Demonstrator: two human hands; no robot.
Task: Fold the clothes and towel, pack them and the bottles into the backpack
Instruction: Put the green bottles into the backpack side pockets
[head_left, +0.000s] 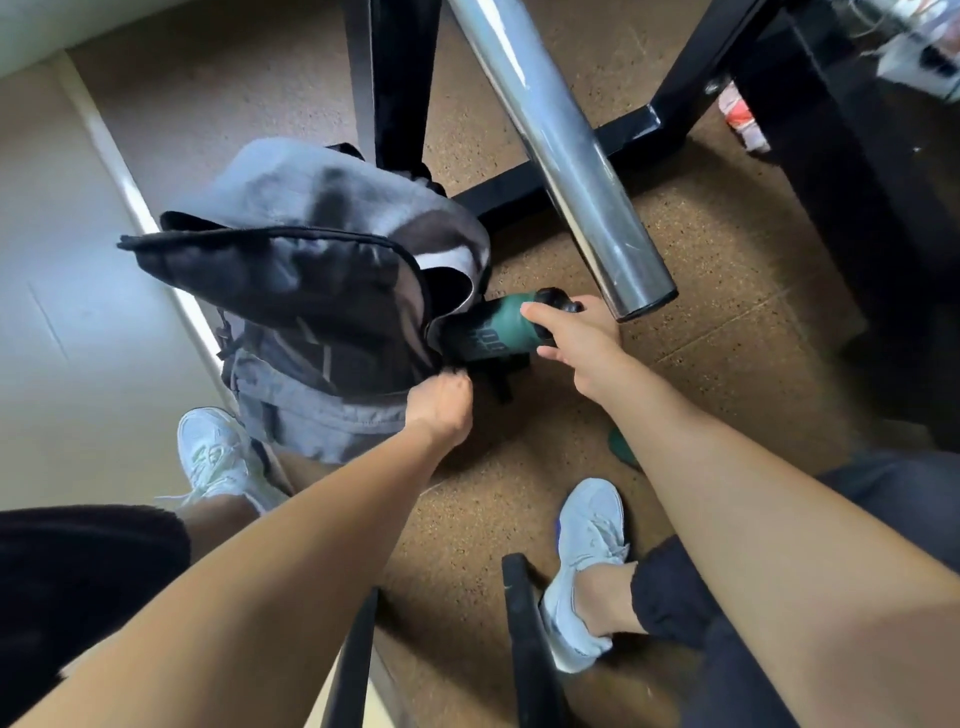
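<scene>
Where the brown speckled floor (701, 249) meets a pale wall (78, 291), a grey and black backpack (322, 317) stands upright with its top flap unzipped and hanging forward. The wall's skirting runs just left of the backpack, and a black table leg (400, 88) stands close behind it, so those two sides are hemmed in. To the right of the backpack a slanting chrome leg (566, 161) comes down to the floor, its foot just beside the right hand (576, 343). Open floor remains on the backpack's right and near side, between the chrome leg and the person's two pale sneakers, one (223, 457) touching the backpack's near corner, the other (587, 551) well apart from it.

A dark green bottle (496, 325) lies nearly level at the backpack's right side. Its base end is hidden behind the fabric edge; whether that opening is a side pocket or the main compartment cannot be told. The right hand grips the bottle at its black cap end, thumb on top. The left hand (441, 402), fingers curled tight, pinches the backpack's fabric edge just below the bottle.
</scene>
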